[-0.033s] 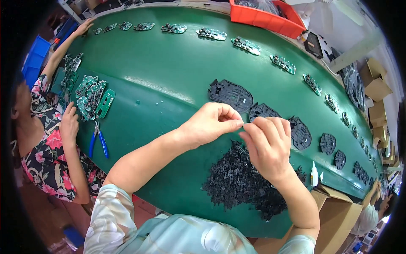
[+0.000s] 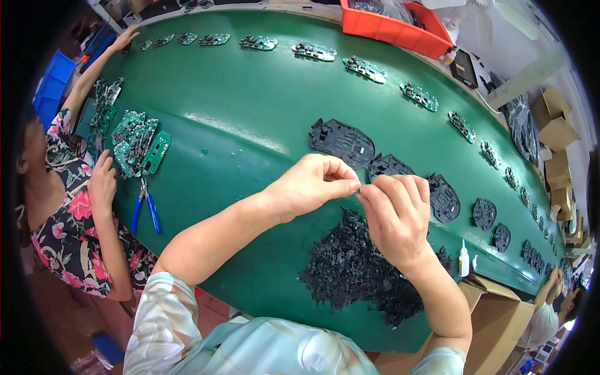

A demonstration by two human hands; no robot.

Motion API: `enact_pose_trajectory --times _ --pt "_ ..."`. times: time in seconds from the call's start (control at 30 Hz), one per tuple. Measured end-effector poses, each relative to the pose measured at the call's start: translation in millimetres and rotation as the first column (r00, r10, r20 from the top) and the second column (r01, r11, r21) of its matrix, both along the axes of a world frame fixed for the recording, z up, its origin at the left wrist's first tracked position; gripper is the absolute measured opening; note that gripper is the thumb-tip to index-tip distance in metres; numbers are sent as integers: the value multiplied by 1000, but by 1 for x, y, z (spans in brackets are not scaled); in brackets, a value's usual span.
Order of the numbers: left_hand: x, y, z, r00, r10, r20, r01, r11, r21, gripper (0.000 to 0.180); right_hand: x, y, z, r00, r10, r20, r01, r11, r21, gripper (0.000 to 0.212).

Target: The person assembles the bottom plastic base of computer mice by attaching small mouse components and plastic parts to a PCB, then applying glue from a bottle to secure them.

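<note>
My left hand (image 2: 315,186) and my right hand (image 2: 400,215) meet fingertip to fingertip over the table. Both are closed in a pinch; whatever sits between the fingertips is too small to name. Under and beside my right hand spreads a heap of small black plastic parts (image 2: 340,265). Just beyond the hands lies a black plastic shell (image 2: 342,144), with a second shell (image 2: 389,165) partly hidden behind my right hand. To the right of that hand is another black shell (image 2: 444,199).
Green circuit boards (image 2: 314,51) line the far side of the green table (image 2: 250,94). At left, a co-worker's hand (image 2: 102,181) is near piled boards (image 2: 134,144) and blue-handled pliers (image 2: 145,209). A white bottle (image 2: 464,259) and cardboard box (image 2: 500,319) are at right; a red bin (image 2: 394,31) stands behind.
</note>
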State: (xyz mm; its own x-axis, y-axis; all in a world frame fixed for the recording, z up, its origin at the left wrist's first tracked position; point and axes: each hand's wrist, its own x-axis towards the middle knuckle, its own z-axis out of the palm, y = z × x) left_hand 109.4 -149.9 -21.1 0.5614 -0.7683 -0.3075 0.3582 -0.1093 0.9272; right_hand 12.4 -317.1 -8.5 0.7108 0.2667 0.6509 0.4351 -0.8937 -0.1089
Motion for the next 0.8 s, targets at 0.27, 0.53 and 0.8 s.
enact_pose_trajectory --times 0.27,0.53,0.8 --pt "0 6 0 998 6 -60 -12 995 -103 10 5 8 8 999 11 -38 -9 998 55 15" --pt "22 -9 8 985 2 171 19 993 -118 10 18 -4 9 881 133 -454 303 580 756 8" --pt "50 -37 12 832 -40 554 -11 996 88 14 41 -29 13 702 171 -692 556 475 682 15"
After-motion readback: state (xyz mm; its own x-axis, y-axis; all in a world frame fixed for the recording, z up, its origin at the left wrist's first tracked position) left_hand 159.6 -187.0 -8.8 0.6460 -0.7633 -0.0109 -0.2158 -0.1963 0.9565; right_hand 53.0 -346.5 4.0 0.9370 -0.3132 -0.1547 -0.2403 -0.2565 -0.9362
